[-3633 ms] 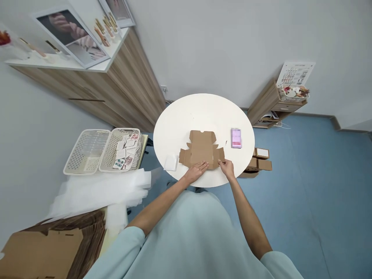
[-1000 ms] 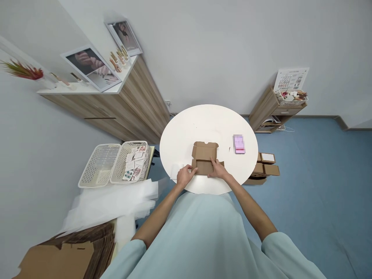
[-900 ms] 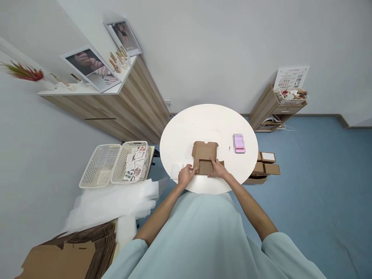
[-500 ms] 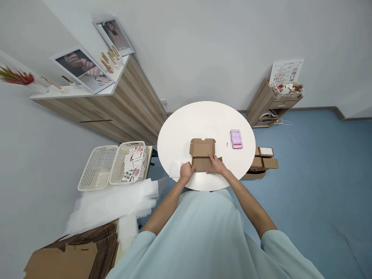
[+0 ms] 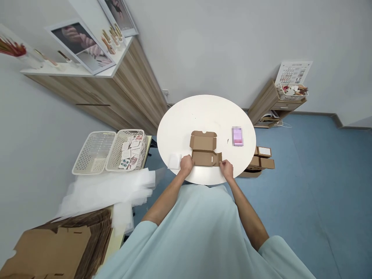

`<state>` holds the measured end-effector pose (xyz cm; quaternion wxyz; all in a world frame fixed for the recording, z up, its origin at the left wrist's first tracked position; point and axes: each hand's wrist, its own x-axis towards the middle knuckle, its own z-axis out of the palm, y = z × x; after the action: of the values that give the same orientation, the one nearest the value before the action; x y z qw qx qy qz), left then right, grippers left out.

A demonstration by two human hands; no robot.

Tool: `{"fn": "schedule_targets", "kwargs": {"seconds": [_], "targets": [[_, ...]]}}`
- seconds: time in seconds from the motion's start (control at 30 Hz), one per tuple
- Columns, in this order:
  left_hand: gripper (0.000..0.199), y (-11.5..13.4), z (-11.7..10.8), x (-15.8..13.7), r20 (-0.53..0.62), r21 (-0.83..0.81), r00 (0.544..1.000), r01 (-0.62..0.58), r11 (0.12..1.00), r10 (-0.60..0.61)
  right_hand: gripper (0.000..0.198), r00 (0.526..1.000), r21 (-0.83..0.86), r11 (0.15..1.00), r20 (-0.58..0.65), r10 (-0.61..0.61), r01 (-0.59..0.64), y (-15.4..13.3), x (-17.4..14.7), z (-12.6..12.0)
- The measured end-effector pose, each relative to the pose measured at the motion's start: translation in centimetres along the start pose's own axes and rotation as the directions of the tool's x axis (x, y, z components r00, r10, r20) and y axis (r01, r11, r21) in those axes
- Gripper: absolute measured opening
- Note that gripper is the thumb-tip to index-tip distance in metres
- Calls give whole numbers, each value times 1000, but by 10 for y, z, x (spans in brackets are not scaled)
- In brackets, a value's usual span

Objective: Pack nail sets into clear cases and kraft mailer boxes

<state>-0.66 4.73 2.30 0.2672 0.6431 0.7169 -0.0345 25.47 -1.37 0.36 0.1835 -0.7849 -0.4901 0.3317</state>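
Note:
A brown cardboard box (image 5: 202, 158), partly folded with its lid raised open at the back, lies on the white oval table (image 5: 186, 116). My left hand (image 5: 186, 165) is closed at the box's left end, gripping its side. At the opposite end my right hand (image 5: 226, 169) pinches the right side flap, which sticks outward. A white slot shows in the box floor near that flap. Beside my left hand lies a small white sheet or pouch (image 5: 174, 161). Further right on the table is a blurred pink-purple packet (image 5: 237, 136).
Left of me are white baskets (image 5: 94, 153), one with cards, white translucent sheets (image 5: 107, 190) and stacked flat cardboard (image 5: 52, 248). Brown boxes (image 5: 266, 163) stand on the floor at right. A wooden cabinet (image 5: 136, 85) and a small shelf unit (image 5: 269, 102) flank the table.
My right hand has moved right and toward me, from the inside of the box to its right side flap. My left hand stays at the left end. The view has shifted slightly.

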Motion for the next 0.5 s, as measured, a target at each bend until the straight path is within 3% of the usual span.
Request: {"fn": "schedule_targets", "kwargs": {"seconds": [0.13,0.27,0.37,0.5], "targets": [[24,4,2,-4,3,0,1000,7,1000,-7,25,999,13,999,-12,-36,36,-17,-3,1],[22,9,5,-8,6,-8,1000,18,1000,-18,27,993,7,994,57,-106,106,-36,-7,3],[21,10,7,-10,7,-17,1000,29,999,-29,33,988,-37,990,84,-130,133,-44,-5,6],[23,10,8,-13,10,-23,999,38,999,-38,25,986,-163,974,86,-143,156,-50,6,9]]}}
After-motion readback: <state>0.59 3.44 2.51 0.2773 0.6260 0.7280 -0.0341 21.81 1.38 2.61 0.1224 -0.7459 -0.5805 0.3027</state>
